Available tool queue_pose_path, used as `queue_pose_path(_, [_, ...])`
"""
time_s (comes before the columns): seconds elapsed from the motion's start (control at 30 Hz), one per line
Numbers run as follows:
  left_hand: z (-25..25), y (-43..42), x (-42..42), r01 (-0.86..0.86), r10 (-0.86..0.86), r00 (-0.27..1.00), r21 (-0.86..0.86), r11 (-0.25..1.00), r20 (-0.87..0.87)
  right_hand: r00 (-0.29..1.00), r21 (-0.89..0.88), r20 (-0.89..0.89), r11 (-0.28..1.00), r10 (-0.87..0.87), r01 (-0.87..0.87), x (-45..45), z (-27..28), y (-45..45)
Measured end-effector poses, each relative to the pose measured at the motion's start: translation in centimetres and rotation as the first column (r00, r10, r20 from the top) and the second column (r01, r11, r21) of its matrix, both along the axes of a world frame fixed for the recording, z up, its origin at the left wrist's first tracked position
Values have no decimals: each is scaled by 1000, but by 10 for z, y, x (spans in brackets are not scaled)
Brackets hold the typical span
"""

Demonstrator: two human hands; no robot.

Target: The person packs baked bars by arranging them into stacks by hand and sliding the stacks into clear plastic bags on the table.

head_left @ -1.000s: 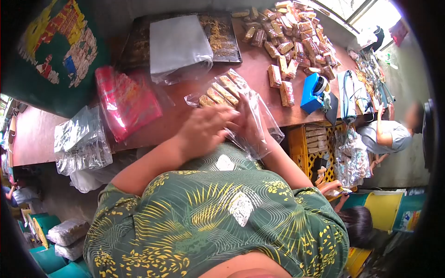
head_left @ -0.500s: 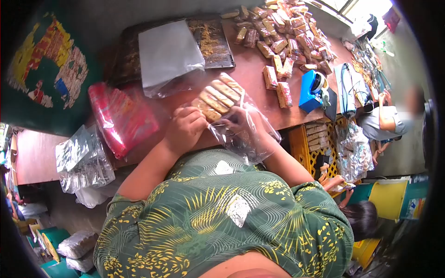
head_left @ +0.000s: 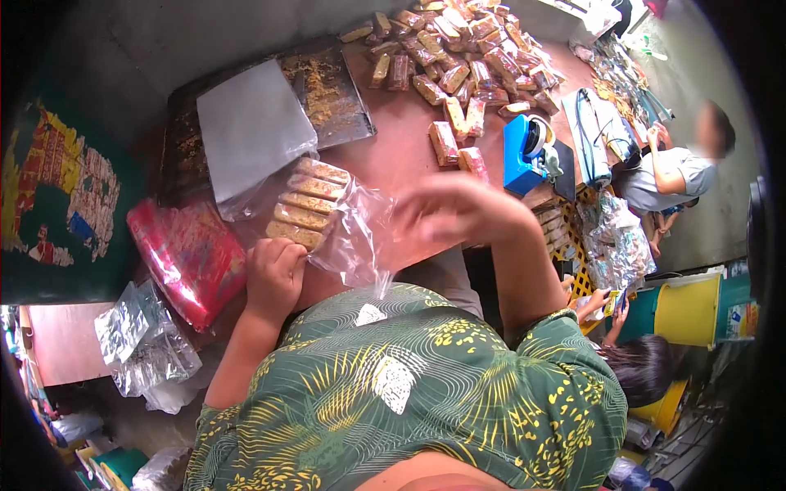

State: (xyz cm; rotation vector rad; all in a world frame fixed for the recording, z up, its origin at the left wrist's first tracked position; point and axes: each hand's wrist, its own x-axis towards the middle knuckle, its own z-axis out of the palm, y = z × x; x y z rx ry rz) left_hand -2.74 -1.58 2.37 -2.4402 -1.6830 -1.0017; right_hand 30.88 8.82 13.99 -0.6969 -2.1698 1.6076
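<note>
Several bars lie side by side inside a clear plastic bag point(head_left: 360, 233) over the table. My left hand point(head_left: 277, 274) pinches the near left end of this bag, beside the lowest bar point(head_left: 295, 234). The bag's loose mouth trails to the right. My right hand point(head_left: 446, 209) is raised right of the bag, apart from it and blurred by motion; its fingers are smeared. Beyond it two wrapped bars point(head_left: 443, 143) stand near a big pile of wrapped bars point(head_left: 458, 61).
Flat clear bags point(head_left: 254, 131) lie on dark trays point(head_left: 340, 94). Red plastic point(head_left: 184, 262) is at the left. A blue tape dispenser point(head_left: 520, 155) stands at the right, near a yellow crate point(head_left: 583, 282). Another person point(head_left: 671, 172) is at the far right.
My right hand has let go of the bag and moved right. The bagged bars have shifted left and down in view, with my left hand still on them.
</note>
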Motion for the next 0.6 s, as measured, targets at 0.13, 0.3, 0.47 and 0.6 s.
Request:
queue_pose_path(0.13, [-5, 3, -1, 6, -5, 1000, -23, 1000, 16, 562, 864, -5, 279, -827, 418, 26, -83, 79])
queue_pose_path(0.3, [-3, 4, -1, -5, 5, 999, -13, 1000, 42, 686, 785, 169, 518, -707, 340, 4, -101, 64])
queue_pose_path(0.47, [0, 5, -1, -12, 13, 999, -29, 1000, 51, 444, 854, 2, 232, -896, 466, 14, -83, 107])
queue_pose_path(0.6, [-1, 6, -3, 0, 2, 999, -43, 999, 48, 397, 914, -16, 147, -918, 377, 51, -119, 146])
